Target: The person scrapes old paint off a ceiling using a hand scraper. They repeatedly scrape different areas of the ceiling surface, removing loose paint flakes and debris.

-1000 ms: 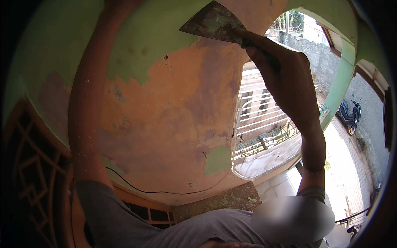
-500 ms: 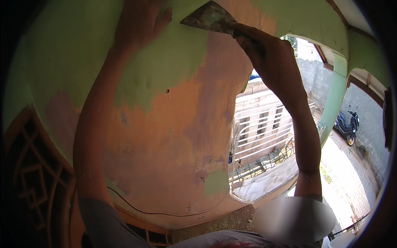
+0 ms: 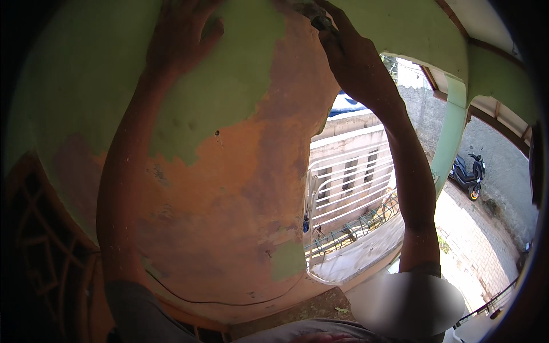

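Observation:
Before me stands a wall (image 3: pixel 229 188) with green paint, stripped in a broad patch to orange and purplish layers. My left hand (image 3: pixel 178 46) is raised against the green part at the upper left, thumb apart from the fingers; the fingertips run out of the picture's top. Up at the top middle, my right hand (image 3: pixel 357 66) grips a scraper (image 3: pixel 309 9) by its dark handle. Most of the scraper's metal blade is cut off by the upper edge, next to where bare orange meets green, so its contact with the wall is hidden.
An opening in the wall at right shows a white metal gate (image 3: pixel 354 180) and a green pillar (image 3: pixel 452 120). A dark scooter (image 3: pixel 469 174) is parked on paving beyond. A thin cable (image 3: pixel 211 301) runs along the wall's foot; a lattice window (image 3: pixel 48 228) is at left.
My right hand has moved up with the scraper, whose blade has mostly left the picture at the top. The left hand stays near the same wall area; the whole view has shifted slightly.

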